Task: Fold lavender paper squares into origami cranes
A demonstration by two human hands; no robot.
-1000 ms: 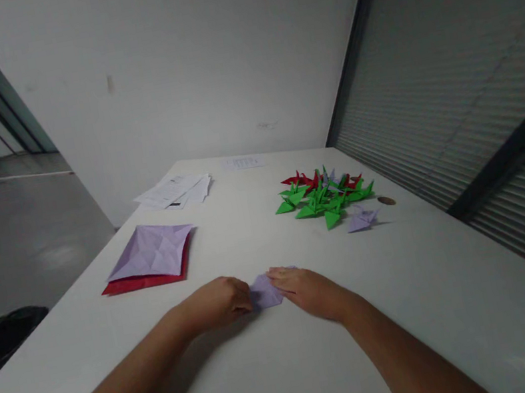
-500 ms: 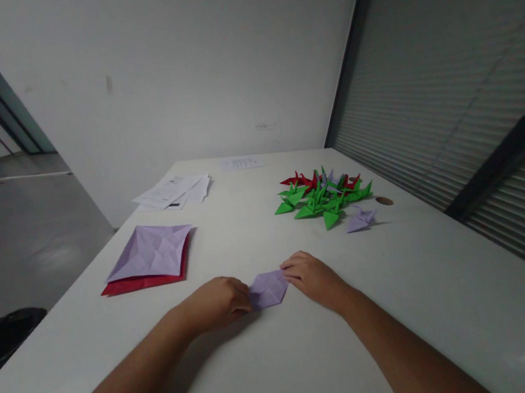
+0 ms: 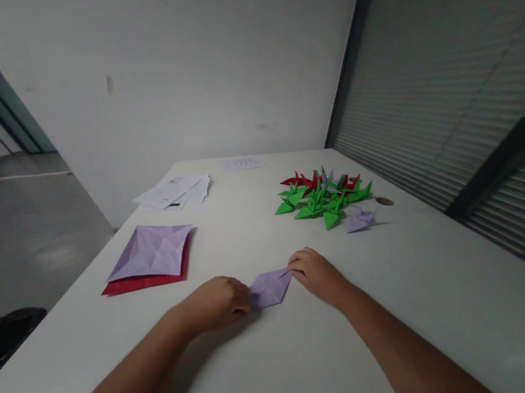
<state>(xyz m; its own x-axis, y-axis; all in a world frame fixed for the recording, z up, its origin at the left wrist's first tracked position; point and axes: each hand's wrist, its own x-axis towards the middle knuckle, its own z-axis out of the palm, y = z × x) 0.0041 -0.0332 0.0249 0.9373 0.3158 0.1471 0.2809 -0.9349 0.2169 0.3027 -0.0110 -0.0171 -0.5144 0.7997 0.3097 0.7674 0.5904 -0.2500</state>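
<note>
A small folded sheet of purple origami paper (image 3: 269,288) lies on the white table between my hands. My left hand (image 3: 227,297) is closed on its left end, with the fingertips curled out of sight. At the paper's upper right corner, my right hand (image 3: 316,275) pinches the tip between thumb and fingers. Farther right rests a purple paper crane (image 3: 360,218), apart from both hands. Just behind it is a pile of green paper cranes (image 3: 317,202) mixed with red cranes (image 3: 308,180) and some purple.
Creased purple sheets (image 3: 153,253) lie on red sheets (image 3: 146,283) at the left. Printed papers (image 3: 175,190) are spread at the back left. A round hole cover (image 3: 384,201) sits near the right edge, beside window blinds (image 3: 464,73). A black bin (image 3: 3,340) stands left of the table.
My right hand has shifted slightly right, and more of the paper's upper right point now shows, drawn out to a narrow tip. My left hand has stayed in place.
</note>
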